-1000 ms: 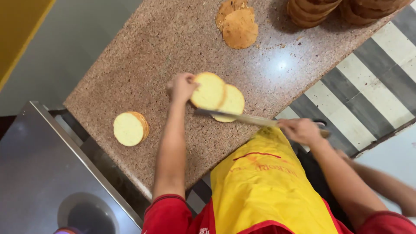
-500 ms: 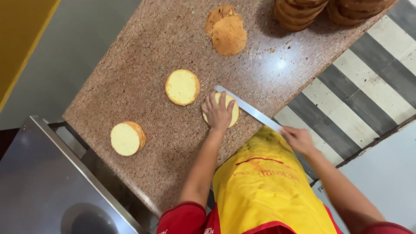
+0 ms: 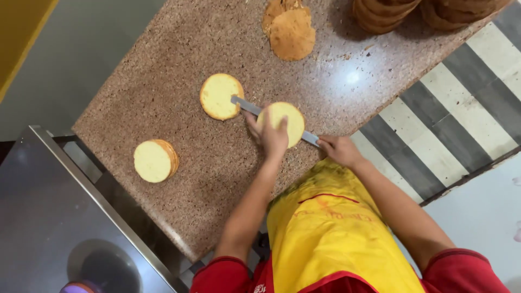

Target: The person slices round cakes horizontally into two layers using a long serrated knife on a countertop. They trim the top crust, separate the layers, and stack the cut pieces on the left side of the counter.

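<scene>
— Stood on what?
— A speckled brown stone counter (image 3: 163, 70), glossy, catching a lamp's glare near its right edge. Beyond that edge, a floor (image 3: 461, 108) of grey and cream stripes. At lower left, a steel worktop (image 3: 49, 217).

— And the hands?
— Left hand (image 3: 271, 134) spread flat, fingers pressed on the near cake round (image 3: 290, 116). Right hand (image 3: 339, 149) closed around the handle of a long knife (image 3: 247, 106), blade lying flat across the counter, passing at that round.

— Anything else up there?
— A second pale round (image 3: 220, 96) touching the blade tip. A thicker one (image 3: 155, 160) well apart, toward the steel. Brown crust pieces (image 3: 290, 30) farther back. Stacked brown cakes (image 3: 382, 12) at the far edge.
</scene>
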